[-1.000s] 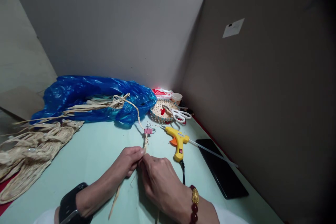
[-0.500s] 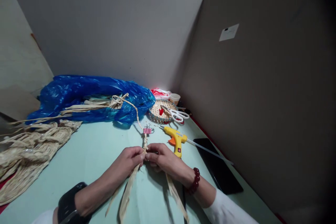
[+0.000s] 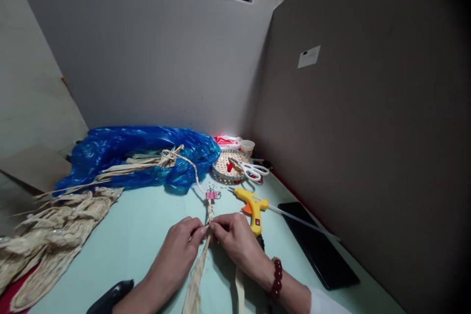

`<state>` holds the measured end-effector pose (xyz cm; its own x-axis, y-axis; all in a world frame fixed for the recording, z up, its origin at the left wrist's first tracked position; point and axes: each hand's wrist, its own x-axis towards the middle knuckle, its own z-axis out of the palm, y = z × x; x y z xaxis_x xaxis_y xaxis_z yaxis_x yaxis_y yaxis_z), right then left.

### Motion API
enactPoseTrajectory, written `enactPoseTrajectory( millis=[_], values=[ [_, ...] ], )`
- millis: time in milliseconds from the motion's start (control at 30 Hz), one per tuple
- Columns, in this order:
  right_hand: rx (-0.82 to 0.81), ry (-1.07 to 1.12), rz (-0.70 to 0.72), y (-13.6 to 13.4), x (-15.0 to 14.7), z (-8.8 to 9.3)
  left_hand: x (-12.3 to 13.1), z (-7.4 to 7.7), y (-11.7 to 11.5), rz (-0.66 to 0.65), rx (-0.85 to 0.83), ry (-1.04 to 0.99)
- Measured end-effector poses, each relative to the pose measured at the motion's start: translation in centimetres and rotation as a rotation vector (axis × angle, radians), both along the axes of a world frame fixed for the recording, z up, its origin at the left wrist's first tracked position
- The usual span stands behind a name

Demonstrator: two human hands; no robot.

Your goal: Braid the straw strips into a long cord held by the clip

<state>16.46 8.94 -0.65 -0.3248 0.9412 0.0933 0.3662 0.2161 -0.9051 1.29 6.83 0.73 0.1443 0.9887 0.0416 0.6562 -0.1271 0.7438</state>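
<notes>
A thin braid of pale dried-leaf strips (image 3: 210, 210) runs toward me from a pink binder clip (image 3: 212, 196) on the table. My left hand (image 3: 181, 245) pinches the strips at the near end of the braid, thumb against fingers. Right beside it, my right hand (image 3: 237, 240) also pinches the strips, wearing a dark red bead bracelet (image 3: 276, 277). One wide loose strip (image 3: 196, 279) hangs toward me between the hands, and another strip (image 3: 240, 289) comes out below my right hand. Fingertips hide the crossing point of the strips.
Right of my hands lies a yellow glue gun (image 3: 253, 203) with a glue stick, near a black tablet-like slab (image 3: 320, 250). Behind are a woven basket (image 3: 222, 169), white-handled scissors (image 3: 253, 170) and a paper cup (image 3: 247, 146). A blue plastic bag (image 3: 110, 144) and woven pieces (image 3: 62, 240) lie left.
The view has tilted up, so shelves show above the partition. Both hands stay at the braid's end; my left hand has turned, its back more upward, and the loose strips have shifted.
</notes>
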Motion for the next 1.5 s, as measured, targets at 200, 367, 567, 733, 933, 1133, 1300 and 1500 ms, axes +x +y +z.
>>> enactPoseTrajectory(
  millis=[200,367,567,733,933,1133,1300,1500],
  values=[
    [-0.101,0.136,0.007,-0.2,-0.1,0.0,1.0,-0.1,-1.1,0.008,0.012,0.019],
    [-0.269,0.263,0.074,-0.1,0.1,0.3,1.2,-1.7,-1.6,-0.088,0.109,0.231],
    [-0.38,0.43,0.034,0.0,-0.2,-0.1,1.2,-1.9,-1.9,-0.196,0.171,0.365],
    [-0.401,0.467,0.01,-0.1,-0.2,-0.1,0.5,-0.2,-0.9,0.103,0.136,-0.07],
    [-0.465,0.503,0.054,-0.6,-0.4,0.5,0.1,-0.1,0.9,0.023,-0.225,-0.547],
    [-0.304,0.319,0.092,-0.4,-0.1,0.3,0.4,-0.7,0.9,0.005,-0.481,-0.706],
    [-0.123,0.073,0.095,-0.5,0.9,1.2,0.2,-1.0,1.0,0.028,-0.485,-0.696],
    [0.226,-0.536,0.001,-1.2,1.1,1.9,0.2,-1.6,1.1,0.069,-0.416,-0.569]
  ],
)
